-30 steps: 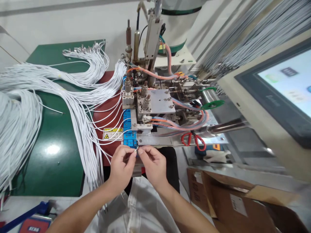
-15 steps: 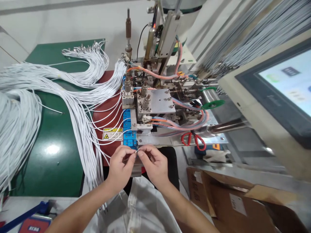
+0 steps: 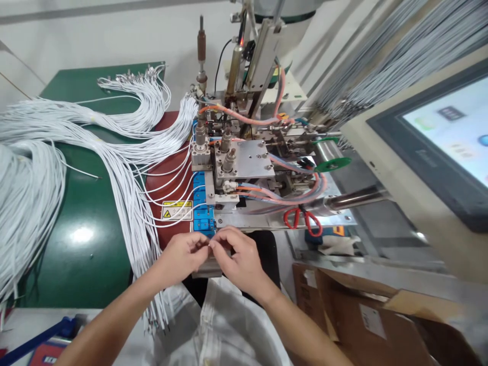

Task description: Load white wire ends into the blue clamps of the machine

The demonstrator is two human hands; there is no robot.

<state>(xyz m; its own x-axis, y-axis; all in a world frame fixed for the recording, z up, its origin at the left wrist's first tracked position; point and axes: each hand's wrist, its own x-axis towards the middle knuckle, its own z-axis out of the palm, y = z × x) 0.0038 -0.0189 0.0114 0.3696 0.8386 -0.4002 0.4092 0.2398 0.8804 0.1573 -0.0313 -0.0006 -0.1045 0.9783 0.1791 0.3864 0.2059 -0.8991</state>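
Note:
My left hand (image 3: 183, 258) and my right hand (image 3: 239, 259) meet just below the near end of a row of blue clamp blocks (image 3: 203, 212). Both are closed in a pinch, thumbs and forefingers almost touching. A tiny pale bit shows between the fingertips, too small to name. White cables (image 3: 133, 239) hang in a thick bundle left of my left hand. Several single cables curve from this bundle into the blue blocks. A metal machine (image 3: 247, 157) stands directly beyond my hands.
Red-handled scissors (image 3: 303, 221) lie at the machine's front edge. A screen panel (image 3: 450, 137) juts in from the right above cardboard boxes (image 3: 366, 315). More cables cover the green table (image 3: 91, 203) on the left. A green-rimmed spool (image 3: 331, 155) sits on the machine.
Both hands have shifted slightly down and left, away from the blue blocks, still pinching together. My left wrist is turned flatter. The machine and seated cables look the same.

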